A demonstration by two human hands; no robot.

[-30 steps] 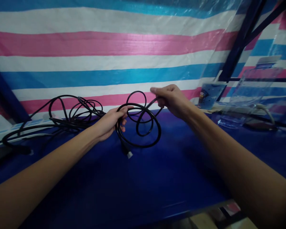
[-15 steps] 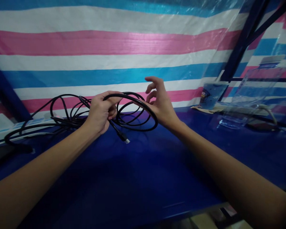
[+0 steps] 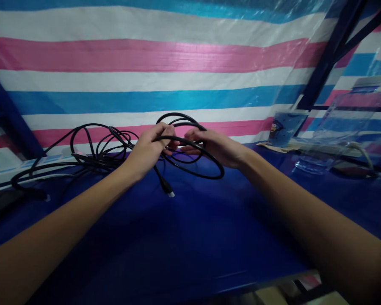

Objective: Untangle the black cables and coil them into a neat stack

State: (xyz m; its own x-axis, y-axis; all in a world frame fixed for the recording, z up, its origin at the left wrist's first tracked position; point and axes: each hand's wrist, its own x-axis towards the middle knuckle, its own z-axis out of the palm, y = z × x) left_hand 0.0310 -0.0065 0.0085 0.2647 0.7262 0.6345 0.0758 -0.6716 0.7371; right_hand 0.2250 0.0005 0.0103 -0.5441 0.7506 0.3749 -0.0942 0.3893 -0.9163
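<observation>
A black cable (image 3: pixel 193 174) is gathered in loops above the blue tabletop, between my two hands. My left hand (image 3: pixel 150 148) is closed around the bundled loops, thumb on top. One cable end, a plug with a pale metal tip (image 3: pixel 167 188), dangles below that hand. To the right, my right hand (image 3: pixel 217 146) has its fingers curled in around the loops, fingertips pointing at the left hand; its thumb is partly hidden by cable. More of the black cable (image 3: pixel 95 163) lies in a loose tangle left of my left hand, and another end with a connector rests near a dark flat object.
A white power strip (image 3: pixel 55 159) runs along the back left. At the right stand a blue patterned cup (image 3: pixel 284 127) with a straw and a large clear plastic bottle (image 3: pixel 339 123). Blue metal posts (image 3: pixel 324 63) frame a striped sheet (image 3: pixel 139 80) behind the blue tabletop (image 3: pixel 184 237).
My right hand has lowered, and its raised, spread fingers have curled in toward my left hand. The loops and dangling plug have shifted slightly right.
</observation>
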